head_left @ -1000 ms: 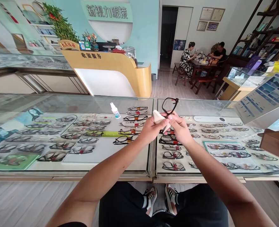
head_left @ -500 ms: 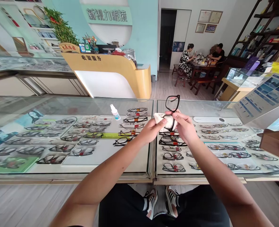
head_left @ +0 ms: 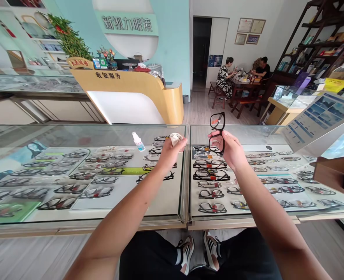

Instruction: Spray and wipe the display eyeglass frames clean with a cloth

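My right hand (head_left: 232, 149) grips a pair of black-framed eyeglasses (head_left: 218, 137) by the middle of the frame. The glasses are held on end above the counter, one lens over the other. In my left hand (head_left: 172, 152) is a crumpled white cloth (head_left: 176, 138), pinched between thumb and fingers. The cloth is apart from the glasses. Left of that hand, a small white spray bottle (head_left: 138, 142) with a blue label stands on the glass countertop.
Rows of eyeglasses (head_left: 211, 175) lie inside the glass display case (head_left: 102, 134) beneath my hands. At right a white printed box (head_left: 320, 120) leans near a brown box (head_left: 335, 175). Two people (head_left: 225, 79) sit at a far table, beyond the wooden reception desk (head_left: 172, 103).
My left hand has drawn the cloth away from the glasses to the left. The glasses, in my right hand, have shifted slightly right, and both lenses now show uncovered.
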Available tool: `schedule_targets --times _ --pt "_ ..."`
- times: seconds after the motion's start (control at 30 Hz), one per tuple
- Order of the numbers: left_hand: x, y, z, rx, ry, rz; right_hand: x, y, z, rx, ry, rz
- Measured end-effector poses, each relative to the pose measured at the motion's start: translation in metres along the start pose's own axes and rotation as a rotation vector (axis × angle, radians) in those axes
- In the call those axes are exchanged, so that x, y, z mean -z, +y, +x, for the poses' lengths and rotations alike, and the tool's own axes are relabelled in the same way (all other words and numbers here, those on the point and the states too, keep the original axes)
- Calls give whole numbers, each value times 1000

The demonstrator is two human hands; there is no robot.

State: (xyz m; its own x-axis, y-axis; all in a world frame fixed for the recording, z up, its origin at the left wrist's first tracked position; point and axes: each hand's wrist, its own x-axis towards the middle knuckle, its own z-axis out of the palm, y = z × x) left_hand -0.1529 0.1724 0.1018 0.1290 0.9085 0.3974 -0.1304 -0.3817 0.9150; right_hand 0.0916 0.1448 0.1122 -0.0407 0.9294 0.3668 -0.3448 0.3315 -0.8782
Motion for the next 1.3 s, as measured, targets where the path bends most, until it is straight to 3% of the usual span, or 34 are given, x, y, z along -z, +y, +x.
schedule_targets --times 0.17,0.3,0.5,0.63,0.83,1.03,1.13,1.3 --pt "1 13 -9 -320 40 413 -2 -11 -3 -62 -160 -105" --pt "-1 11 -14 -530 10 584 2 -18 -4 -43 -255 -265" --pt "2 0 -13 -488 15 623 3 -26 -7 -66 -399 -367" --pt "5 -3 -11 -529 5 678 1 -28 -8 -96 -482 -365" --pt "6 -5 -12 -629 18 758 1 -34 -9 -123 -526 -363" --pt "3 -2 -14 -586 -24 731 3 -34 -9 -121 -548 -384" --pt "4 -4 -15 -608 14 730 3 -27 -10 -28 -459 -413" --pt "11 -8 -12 -722 167 774 3 -13 -11 534 91 -641"
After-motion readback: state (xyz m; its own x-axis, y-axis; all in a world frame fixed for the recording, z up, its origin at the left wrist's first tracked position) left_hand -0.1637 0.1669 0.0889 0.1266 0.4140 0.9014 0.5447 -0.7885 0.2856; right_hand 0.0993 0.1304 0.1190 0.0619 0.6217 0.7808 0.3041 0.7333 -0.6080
